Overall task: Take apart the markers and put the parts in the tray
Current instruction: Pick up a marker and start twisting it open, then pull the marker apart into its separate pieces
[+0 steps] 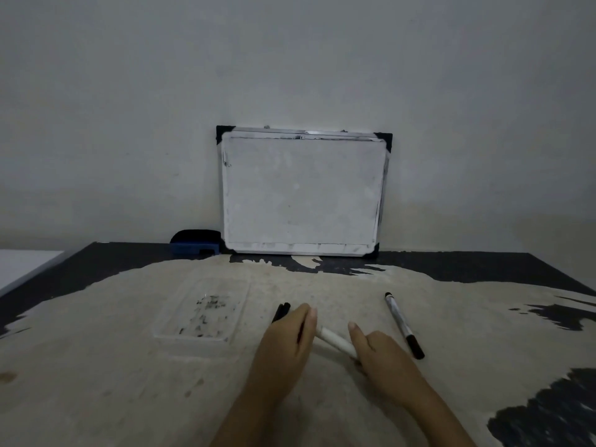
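A clear plastic tray with black ink smears on its floor lies on the table left of my hands. My left hand grips a black marker piece that sticks out past my fingers toward the tray. My right hand holds the other end of a white marker barrel, which spans the gap between both hands just above the table. A second whole marker, white with a black cap at its near end, lies on the table to the right of my right hand.
A small whiteboard leans against the wall at the back of the table. A blue eraser sits to its left. The tabletop is worn beige with black patches at the edges and the right.
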